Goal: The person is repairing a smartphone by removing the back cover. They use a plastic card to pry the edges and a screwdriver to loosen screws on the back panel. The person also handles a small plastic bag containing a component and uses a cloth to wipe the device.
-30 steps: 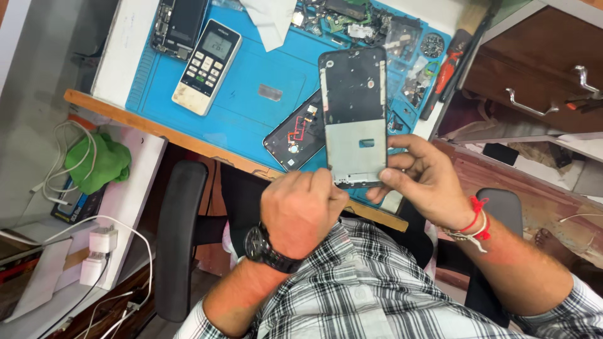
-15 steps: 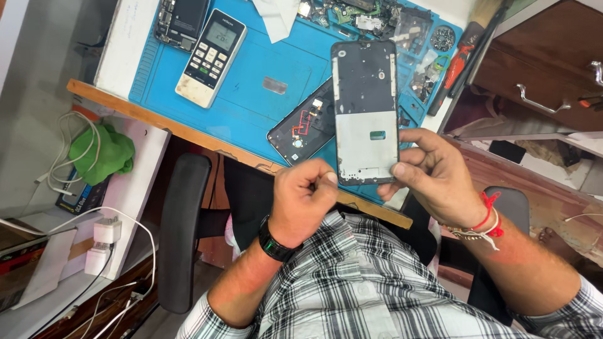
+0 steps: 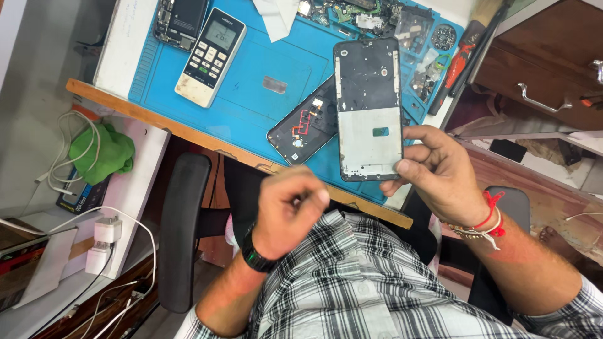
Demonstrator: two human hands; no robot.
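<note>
two hands are in view. the right hand (image 3: 440, 172) pinches the phone frame (image 3: 369, 110) at its lower right edge, at 12 o'clock above the blue mat (image 3: 251, 94). the frame looks light, stiff, thin and fragile; edge grip suits it. the left hand (image 3: 289, 210) is curled shut, empty as far as visible. open room lies at 9 o'clock.

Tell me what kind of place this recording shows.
Probably a phone repair bench: a blue rubber work mat on the table, a stripped black phone frame held in the right hand, and loose circuit parts at the mat's far edge.
</note>
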